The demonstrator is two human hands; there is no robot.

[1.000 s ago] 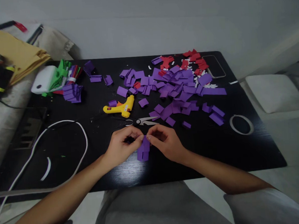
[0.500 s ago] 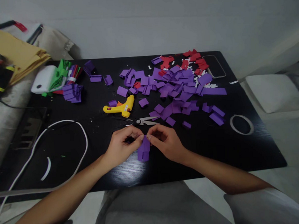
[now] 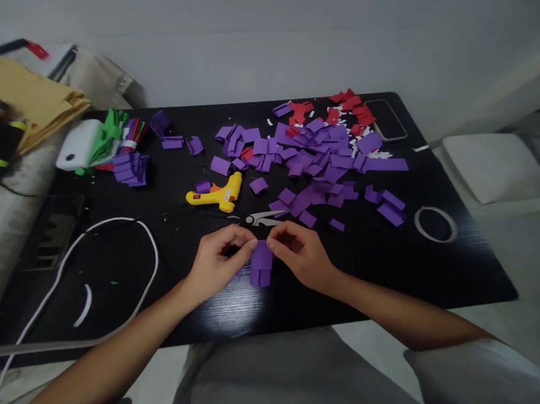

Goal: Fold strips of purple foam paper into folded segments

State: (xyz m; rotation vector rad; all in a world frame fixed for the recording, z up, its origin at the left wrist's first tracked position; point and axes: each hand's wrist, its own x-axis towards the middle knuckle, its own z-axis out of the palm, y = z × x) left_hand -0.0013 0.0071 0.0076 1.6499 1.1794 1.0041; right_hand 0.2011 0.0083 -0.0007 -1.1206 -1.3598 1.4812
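A folded purple paper piece (image 3: 261, 260) hangs between my two hands near the table's front edge. My left hand (image 3: 222, 257) pinches its upper left corner between thumb and fingers. On the other side, my right hand (image 3: 300, 252) is closed on its upper right corner. A bit of another purple piece shows beside my left thumb, mostly hidden. Just beyond my fingers lie scissors (image 3: 264, 218) with their blades spread. Behind them is a yellow glue gun (image 3: 219, 195) on its side.
Many purple paper pieces (image 3: 325, 144) are heaped at the back, with red scraps (image 3: 353, 106) and white bits. A tape ring (image 3: 436, 224) lies at right. A white cable (image 3: 151, 240) loops at left, near green paper strips (image 3: 110, 135) and a white box (image 3: 78, 145).
The purple paper piece has risen slightly and shows more of its face between my hands. My fingertips have spread a little apart along its top edge.
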